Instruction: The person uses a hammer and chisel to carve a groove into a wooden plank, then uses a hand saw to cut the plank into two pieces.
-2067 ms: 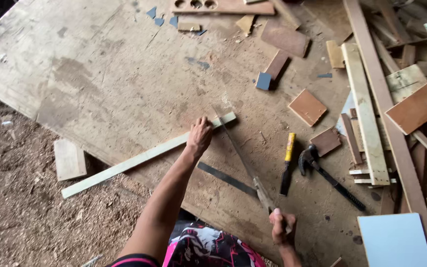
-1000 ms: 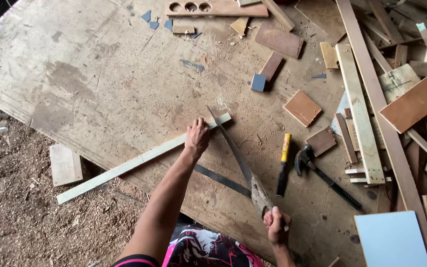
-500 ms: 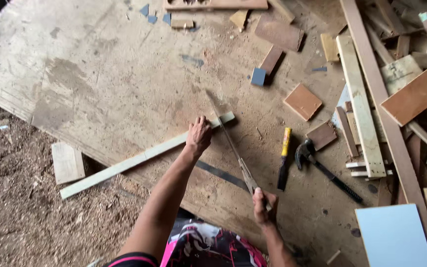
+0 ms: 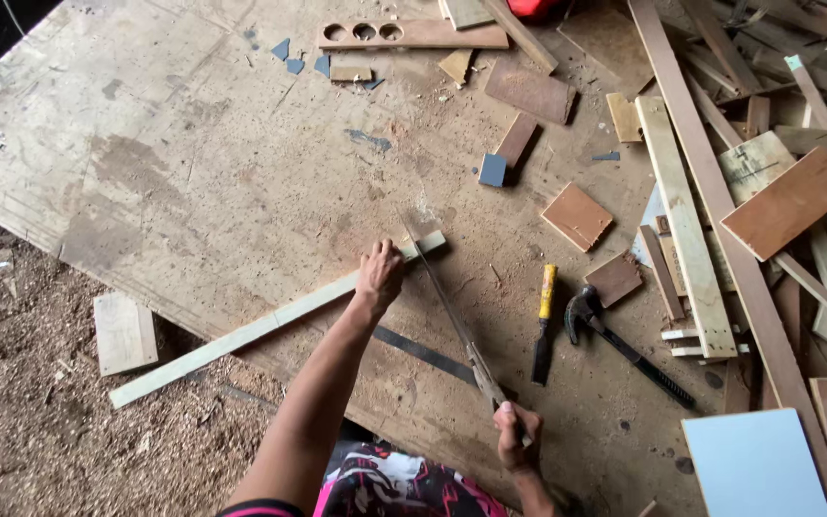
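Observation:
A long pale wooden strip (image 4: 241, 337) lies across a large plywood board (image 4: 193, 172), its left end hanging over the edge. My left hand (image 4: 379, 274) presses down on the strip near its right end. My right hand (image 4: 513, 436) grips the handle of a hand saw (image 4: 452, 321). The saw blade runs up and to the left and crosses the strip just right of my left hand, close to the strip's end.
A yellow-handled chisel (image 4: 544, 316) and a black claw hammer (image 4: 624, 345) lie right of the saw. Wood offcuts, planks and a light blue panel (image 4: 753, 464) crowd the right side. A board with three round holes (image 4: 409, 34) lies at the top. Sawdust covers the ground at left.
The saw has slid back and forth across the strip's right end; my right hand went forward, then pulled back toward me. My left hand has stayed pressed on the strip.

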